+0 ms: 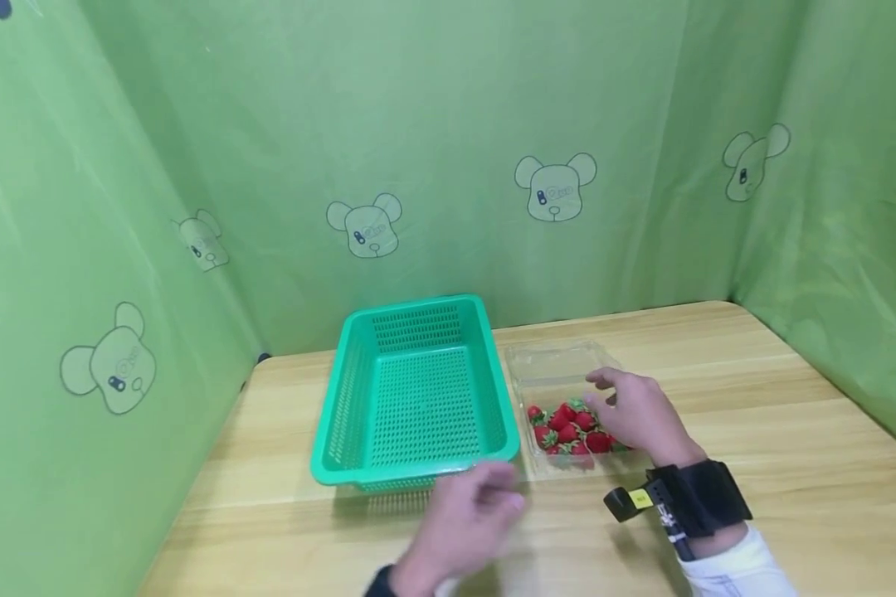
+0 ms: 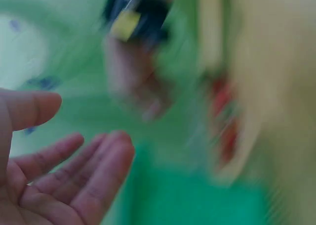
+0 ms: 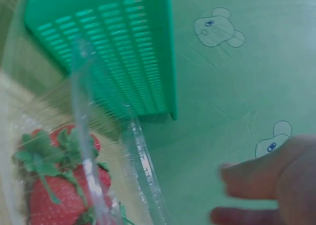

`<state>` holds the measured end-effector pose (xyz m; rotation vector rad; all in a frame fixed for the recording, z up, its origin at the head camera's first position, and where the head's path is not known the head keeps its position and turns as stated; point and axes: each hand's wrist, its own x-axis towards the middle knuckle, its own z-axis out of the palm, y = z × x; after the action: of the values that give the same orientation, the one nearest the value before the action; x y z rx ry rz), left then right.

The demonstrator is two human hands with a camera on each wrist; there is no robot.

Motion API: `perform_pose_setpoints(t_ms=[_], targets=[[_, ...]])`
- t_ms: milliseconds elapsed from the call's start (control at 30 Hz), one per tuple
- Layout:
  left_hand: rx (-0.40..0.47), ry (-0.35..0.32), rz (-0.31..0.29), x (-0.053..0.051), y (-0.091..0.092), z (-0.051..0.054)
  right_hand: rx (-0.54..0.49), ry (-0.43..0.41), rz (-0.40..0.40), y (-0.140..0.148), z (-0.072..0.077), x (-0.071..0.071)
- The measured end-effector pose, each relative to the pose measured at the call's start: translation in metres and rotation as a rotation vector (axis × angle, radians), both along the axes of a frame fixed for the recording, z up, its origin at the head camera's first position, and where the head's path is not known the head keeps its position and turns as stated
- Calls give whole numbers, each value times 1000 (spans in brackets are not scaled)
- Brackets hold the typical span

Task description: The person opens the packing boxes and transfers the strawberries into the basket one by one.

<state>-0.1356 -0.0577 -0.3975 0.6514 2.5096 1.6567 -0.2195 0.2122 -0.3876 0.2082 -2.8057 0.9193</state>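
A clear plastic box with its lid folded back holds several red strawberries. Above its right side hovers my right hand, fingers loosely bent, holding nothing. In the right wrist view the strawberries lie left of my thumb and finger, apart from them. My left hand is by the near right corner of the green basket; whether it touches the rim is unclear. The left wrist view shows my left hand with fingers spread from the thumb and nothing between them.
The green basket stands on the wooden table, left of the box, with only its perforated floor showing inside. A green curtain with bear-head prints hangs behind the table and along both sides.
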Motion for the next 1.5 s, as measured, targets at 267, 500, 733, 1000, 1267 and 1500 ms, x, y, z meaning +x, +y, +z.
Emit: perform_pose_setpoints(t_ms=[267, 500, 733, 1000, 1267, 1500], targets=[[-84, 247, 611, -41, -106, 42, 67, -195, 68, 1, -6, -11], [-86, -209, 521, -62, -164, 20, 120, -239, 102, -9, -21, -20], [57, -328, 412, -69, -169, -1, 154, -271, 97, -18, -29, -22], [52, -325, 408, -71, -164, -1, 149, -284, 68, -23, -36, -21], [46, -314, 393, -72, -154, 1, 172, -282, 28, -23, -40, -23], [24, -303, 388, -71, -151, -2, 173, -285, 11, -24, -40, -23]])
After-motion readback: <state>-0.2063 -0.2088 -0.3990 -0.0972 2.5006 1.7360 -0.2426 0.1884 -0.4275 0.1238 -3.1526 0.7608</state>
